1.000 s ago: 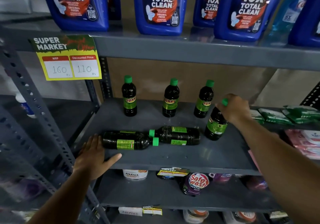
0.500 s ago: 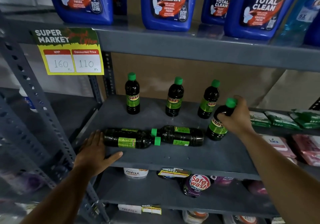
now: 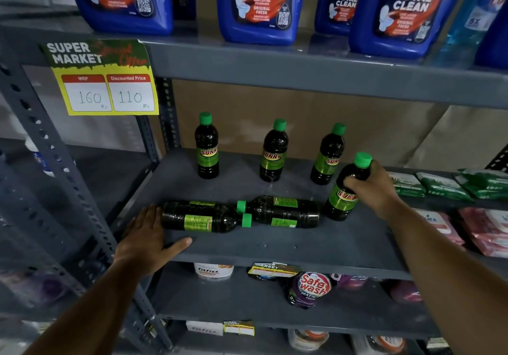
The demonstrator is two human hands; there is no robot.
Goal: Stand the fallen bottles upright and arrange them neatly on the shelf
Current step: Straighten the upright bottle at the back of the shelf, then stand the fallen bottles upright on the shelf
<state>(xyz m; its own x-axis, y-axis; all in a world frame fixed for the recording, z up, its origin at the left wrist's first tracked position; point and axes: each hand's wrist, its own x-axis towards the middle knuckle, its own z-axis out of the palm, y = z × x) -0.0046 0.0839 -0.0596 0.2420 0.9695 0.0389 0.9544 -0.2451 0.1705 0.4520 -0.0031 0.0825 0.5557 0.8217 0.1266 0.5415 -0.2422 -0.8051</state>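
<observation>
Just left of the right hand (image 3: 376, 187), gripping a tilted dark green-capped plastic bottle (image 3: 347, 190) (neck pinched), two fallen dark bottles (image 3: 239, 214) are lying; bumping risks rolling them.

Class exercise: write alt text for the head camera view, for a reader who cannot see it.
A person's right hand grips a dark green-capped bottle standing on a grey shelf, while the left hand lies flat on the shelf beside two fallen bottles. Three matching bottles stand behind.
</observation>
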